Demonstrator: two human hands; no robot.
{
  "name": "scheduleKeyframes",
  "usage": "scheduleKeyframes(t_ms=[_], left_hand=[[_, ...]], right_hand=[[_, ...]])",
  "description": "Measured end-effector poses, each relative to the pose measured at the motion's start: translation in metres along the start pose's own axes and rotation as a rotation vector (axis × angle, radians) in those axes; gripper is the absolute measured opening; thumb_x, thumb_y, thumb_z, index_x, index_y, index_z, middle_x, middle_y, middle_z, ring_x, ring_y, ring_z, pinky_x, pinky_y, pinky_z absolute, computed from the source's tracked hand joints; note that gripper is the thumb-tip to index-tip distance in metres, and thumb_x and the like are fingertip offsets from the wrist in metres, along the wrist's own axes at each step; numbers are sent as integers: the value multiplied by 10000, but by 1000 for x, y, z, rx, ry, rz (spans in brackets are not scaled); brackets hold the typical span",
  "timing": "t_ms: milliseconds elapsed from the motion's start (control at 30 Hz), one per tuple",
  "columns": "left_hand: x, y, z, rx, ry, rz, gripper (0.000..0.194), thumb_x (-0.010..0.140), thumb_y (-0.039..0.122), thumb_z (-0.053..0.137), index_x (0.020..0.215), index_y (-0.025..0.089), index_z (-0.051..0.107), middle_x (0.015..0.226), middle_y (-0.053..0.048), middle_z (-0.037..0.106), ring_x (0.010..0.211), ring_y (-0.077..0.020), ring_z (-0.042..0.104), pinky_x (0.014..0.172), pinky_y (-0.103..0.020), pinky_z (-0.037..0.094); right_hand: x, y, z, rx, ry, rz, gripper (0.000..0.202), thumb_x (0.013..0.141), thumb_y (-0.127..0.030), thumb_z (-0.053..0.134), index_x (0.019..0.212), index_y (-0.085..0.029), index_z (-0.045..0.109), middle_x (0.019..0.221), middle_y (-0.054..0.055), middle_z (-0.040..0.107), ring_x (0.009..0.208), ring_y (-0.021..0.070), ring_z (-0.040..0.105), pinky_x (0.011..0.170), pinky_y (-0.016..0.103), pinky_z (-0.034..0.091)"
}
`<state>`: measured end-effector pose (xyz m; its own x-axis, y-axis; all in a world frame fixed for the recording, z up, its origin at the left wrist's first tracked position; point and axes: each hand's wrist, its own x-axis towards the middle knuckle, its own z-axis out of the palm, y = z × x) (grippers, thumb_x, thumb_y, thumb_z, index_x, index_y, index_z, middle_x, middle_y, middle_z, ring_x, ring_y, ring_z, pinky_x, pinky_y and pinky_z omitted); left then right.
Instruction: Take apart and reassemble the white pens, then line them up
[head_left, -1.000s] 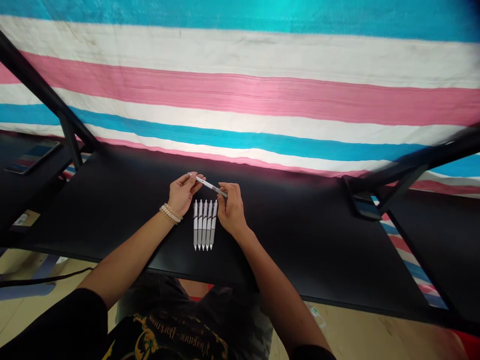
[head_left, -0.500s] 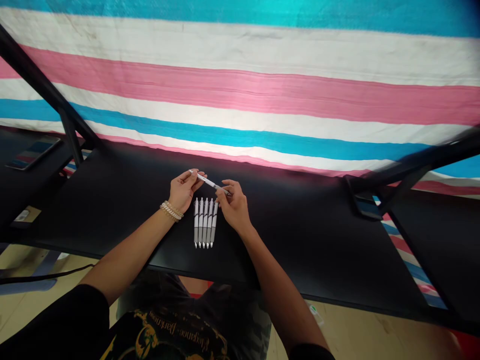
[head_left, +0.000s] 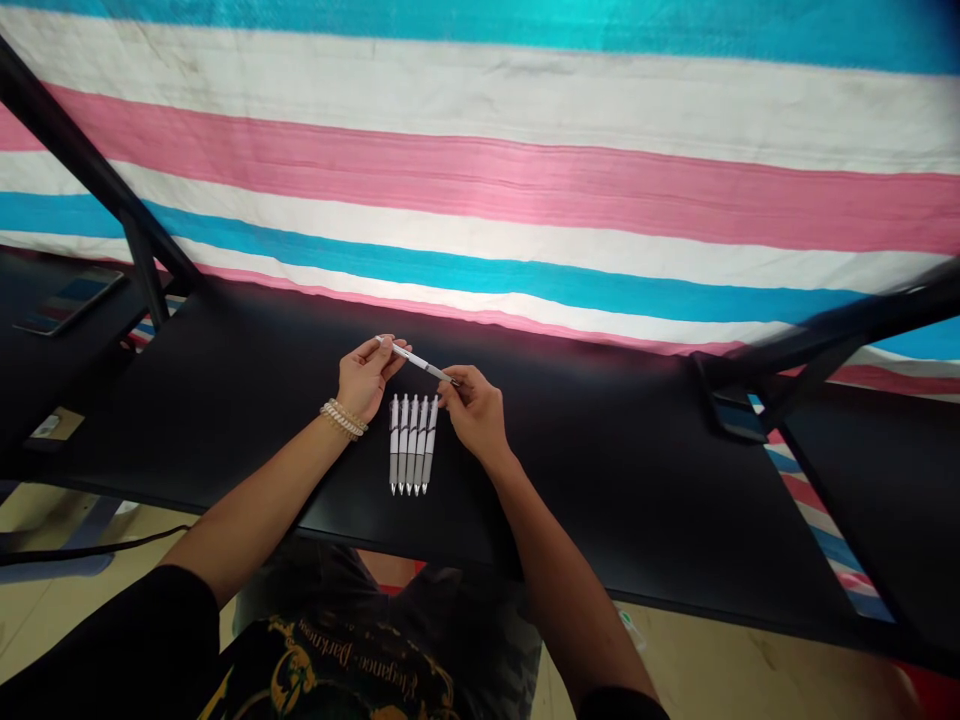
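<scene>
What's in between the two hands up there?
In the head view, a slanting white pen spans the gap, its ends at the left hand and right hand. Nearer the person, five white-and-gray pens lie in a row.

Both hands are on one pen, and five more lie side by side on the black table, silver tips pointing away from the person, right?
No, the silver tips point toward the person, as the head view shows. The left hand and right hand are both on one pen, and five more pens lie side by side on the black table.
</scene>
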<state>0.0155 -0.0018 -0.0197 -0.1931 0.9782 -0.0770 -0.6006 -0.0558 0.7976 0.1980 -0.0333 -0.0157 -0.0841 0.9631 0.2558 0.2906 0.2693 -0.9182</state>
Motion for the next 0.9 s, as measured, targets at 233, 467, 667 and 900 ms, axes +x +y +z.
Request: scheduleKeyframes(t_ms=[233, 467, 667, 900], left_hand=[[1, -2, -3, 30, -5, 13, 340, 742, 369, 834, 936, 118, 711, 1003, -129, 742, 976, -237, 721, 961, -407, 546], [-1, -2, -1, 37, -12, 12, 348, 734, 377, 839, 936, 121, 715, 998, -123, 739, 948, -228, 725, 899, -373, 568], [-2, -2, -1, 48, -44, 9, 334, 766, 368, 816, 960, 116, 714, 1004, -128, 736, 958, -230, 721, 887, -360, 564], [-1, 6, -1, -55, -99, -81, 231, 822, 300, 773, 981, 161, 679, 1009, -77, 723, 1001, -203, 700, 916, -353, 553]], right_hand=[[-2, -3, 0, -61, -7, 3, 248, 941, -424, 558, 991, -200, 652, 746, 9, 687, 569, 133, 657, 577, 241, 522], [-3, -5, -2, -144, -36, -63, 244, 970, -355, 507, 1045, -200, 679, 798, 29, 708, 630, 143, 660, 640, 253, 524], [-2, -4, -5, -232, -123, -92, 274, 990, -355, 473, 938, -195, 690, 692, 13, 654, 586, 134, 600, 573, 235, 447], [-3, -6, -4, -144, -148, -46, 324, 1007, -433, 448, 947, -200, 666, 628, -17, 604, 526, 115, 545, 539, 226, 417]])
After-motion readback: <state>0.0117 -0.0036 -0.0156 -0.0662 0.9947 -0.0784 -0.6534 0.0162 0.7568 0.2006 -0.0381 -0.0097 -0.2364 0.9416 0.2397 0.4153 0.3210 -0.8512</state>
